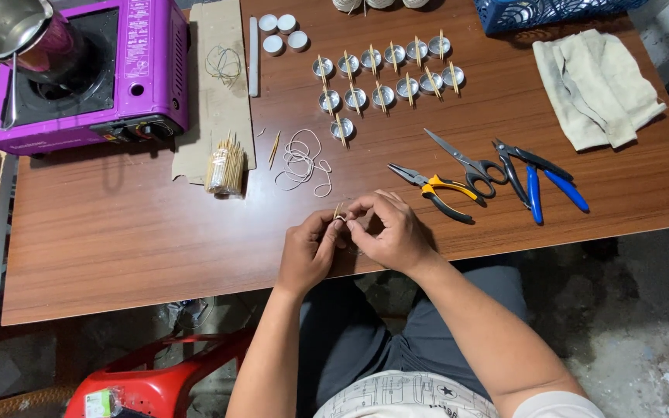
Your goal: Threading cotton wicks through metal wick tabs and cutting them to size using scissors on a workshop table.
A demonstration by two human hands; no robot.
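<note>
The brown table (118, 232) fills most of the view, with a purple gas stove (90, 73) at ten o'clock carrying a steel pot (9, 27), and a folded grey cloth (598, 85) at two o'clock. Toward twelve o'clock stand rows of small metal cups (385, 73), each with a stick laid across it. At three o'clock from the hands lie yellow-handled pliers (435, 190), scissors (466, 162) and blue-handled cutters (536, 178); at eleven o'clock a bundle of toothpicks (226, 166) and loose rubber bands (303, 162). At the near edge the left hand (307, 251) and right hand (389, 228) meet, both pinched shut on a pair of thin sticks (339, 210), seemingly binding them. To do this well, I judge the sticks should stay parallel and the wrap snug near one end.
</note>
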